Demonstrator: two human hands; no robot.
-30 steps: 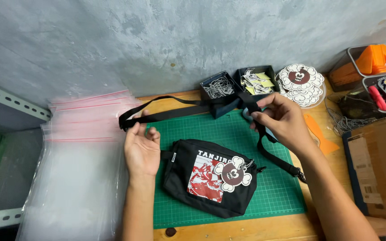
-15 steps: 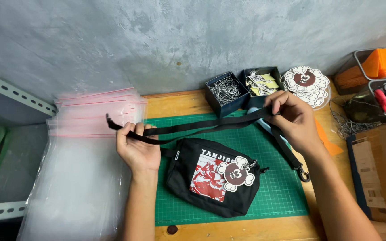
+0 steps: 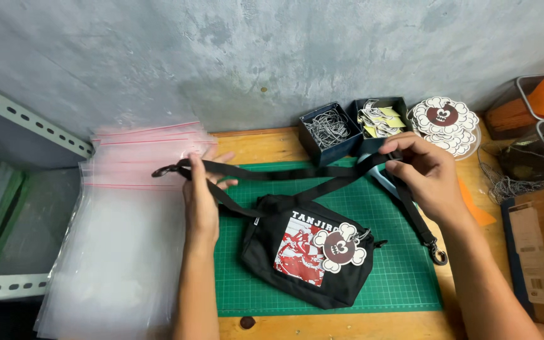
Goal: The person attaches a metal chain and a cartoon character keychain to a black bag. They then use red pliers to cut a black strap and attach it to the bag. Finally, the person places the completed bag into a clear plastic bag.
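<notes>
- Black webbing strap [image 3: 297, 173] stretches across the middle of the frame, doubled, between both hands.
- Left hand [image 3: 201, 195], left of centre, has its fingers closed around the strap near a metal clip [image 3: 160, 170].
- Right hand [image 3: 428, 176], right of centre, pinches the strap's other end with curled fingers; a tail runs down to a second clip [image 3: 437, 255].
- Black fabric pouch [image 3: 306, 252] with a red-and-white print lies below the strap on a gridded green cutting mat [image 3: 385, 283].
- Wooden bench [image 3: 259, 145] meets a rough grey plaster wall [image 3: 221, 56].
- Glossy clear zip bags [image 3: 114, 239] are stacked at left; a dark box of chains [image 3: 328, 129] stands in the upper middle.
</notes>
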